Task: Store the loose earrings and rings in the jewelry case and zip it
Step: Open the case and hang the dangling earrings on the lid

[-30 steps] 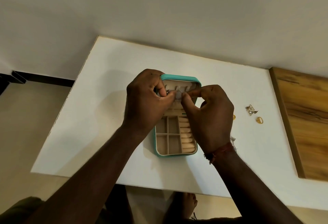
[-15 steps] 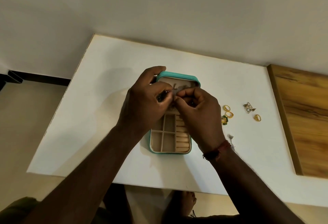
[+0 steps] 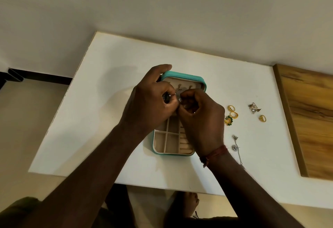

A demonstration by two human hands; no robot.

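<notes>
A teal jewelry case (image 3: 183,76) lies open on the white table (image 3: 111,76), its beige compartments toward me and its lid standing at the far end. My left hand (image 3: 151,105) and my right hand (image 3: 201,119) meet over the case's middle, both pinching a small silver earring (image 3: 178,98) between fingertips. Loose on the table to the right lie two gold rings (image 3: 232,111), a green and gold earring (image 3: 228,120), a silver triangular earring (image 3: 253,108), another gold ring (image 3: 262,118) and a silver dangling earring (image 3: 235,143).
A wooden panel (image 3: 313,119) borders the table on the right. The table's near edge runs just below my forearms, with my bare foot (image 3: 187,204) on the floor under it. A plain wall stands behind the table.
Both hands have slid toward me, off the lid and over the case's middle, so the lid's inside shows. The right hand no longer covers the rings beside the case.
</notes>
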